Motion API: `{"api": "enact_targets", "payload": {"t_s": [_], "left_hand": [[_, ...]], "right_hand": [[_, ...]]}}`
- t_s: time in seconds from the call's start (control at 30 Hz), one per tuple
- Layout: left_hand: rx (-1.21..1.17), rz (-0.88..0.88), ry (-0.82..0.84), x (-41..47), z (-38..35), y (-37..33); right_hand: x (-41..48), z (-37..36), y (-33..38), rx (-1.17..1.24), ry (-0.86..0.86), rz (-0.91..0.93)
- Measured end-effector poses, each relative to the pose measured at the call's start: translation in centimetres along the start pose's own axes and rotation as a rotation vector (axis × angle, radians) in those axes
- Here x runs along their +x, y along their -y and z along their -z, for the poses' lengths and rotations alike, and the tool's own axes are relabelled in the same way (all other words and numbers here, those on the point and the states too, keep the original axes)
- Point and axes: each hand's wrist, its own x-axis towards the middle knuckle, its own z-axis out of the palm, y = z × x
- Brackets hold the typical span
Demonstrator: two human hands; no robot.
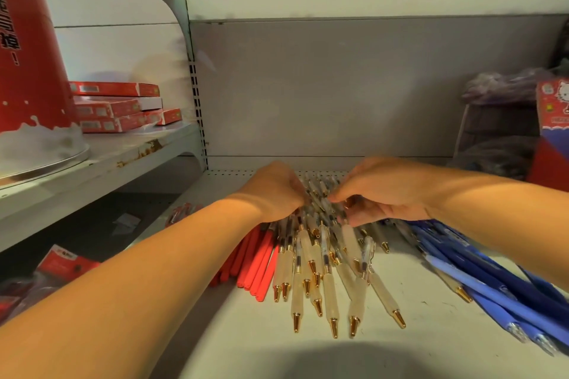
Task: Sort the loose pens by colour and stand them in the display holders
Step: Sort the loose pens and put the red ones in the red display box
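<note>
Pens (323,271) | white shelf (431,348) | grey back panel (323,86) | red boxes (117,108) left

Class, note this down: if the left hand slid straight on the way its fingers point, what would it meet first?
The left hand would probably meet the bunched clear pens first, then the right hand close behind; depth is unclear.

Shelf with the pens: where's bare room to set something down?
The shelf is bare along the front, between the gold tips of the clear pens and the near edge. A smaller wedge lies between the clear pens and the blue pens. It is crowded in the middle, under the left hand and right hand, and around the red pens.
</note>
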Motion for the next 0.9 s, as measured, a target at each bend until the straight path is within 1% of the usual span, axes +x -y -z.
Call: {"api": "enact_targets", "payload": {"t_s": [0.1, 0.17, 0.27, 0.33, 0.4, 0.43, 0.47, 0.5, 0.6, 0.7, 0.8, 0.9], "left_hand": [[0.070, -0.014, -0.001, -0.1, -0.4, 0.4], [0.061, -0.024, 0.006, 0.0, -0.9, 0.5], [0.049, -0.052, 0.043, 0.4, -1.6, 0.5], [0.098, -0.091, 0.095, 0.8, -2.0, 0.4], [0.220, -0.122, 0.146, 1.0, -2.5, 0.1], [0.287, -0.135, 0.167, 1.1, -2.8, -0.2], [0.335, -0.145, 0.187, 1.2, -3.0, -0.4], [0.359, -0.151, 0.206, 1.3, -3.1, -0.5], [0.336, -0.130, 0.257, 1.4, -3.1, -0.7], [0.240, -0.113, 0.213, 1.4, -3.0, -0.6], [0.202, -0.111, 0.156, 1.2, -3.2, -0.5], [0.121, -0.100, 0.144, 1.1, -3.3, -0.4]], "right_hand": [[1.0, -1.4, 0.0, -0.032, -0.022, 0.042], [1.4, -2.0, -0.3, -0.125, -0.084, 0.028], [0.8, -1.4, -0.9, -0.373, -0.192, 0.091], [-0.8, -0.4, -1.4, -0.562, -0.167, 0.156], [-3.4, 0.5, -2.2, -0.840, -0.110, 0.179], [-4.6, 0.7, -2.8, -0.932, -0.078, 0.181], [-5.7, 0.7, -3.3, -0.951, -0.040, 0.182], [-6.6, 0.5, -3.7, -0.912, 0.001, 0.182], [-7.4, -0.5, -4.4, -0.782, 0.099, 0.240], [-7.1, -1.1, -4.5, -0.722, 0.102, 0.303], [-7.0, -1.5, -4.4, -0.640, 0.128, 0.284], [-6.8, -1.5, -4.8, -0.520, 0.067, 0.270]]}}
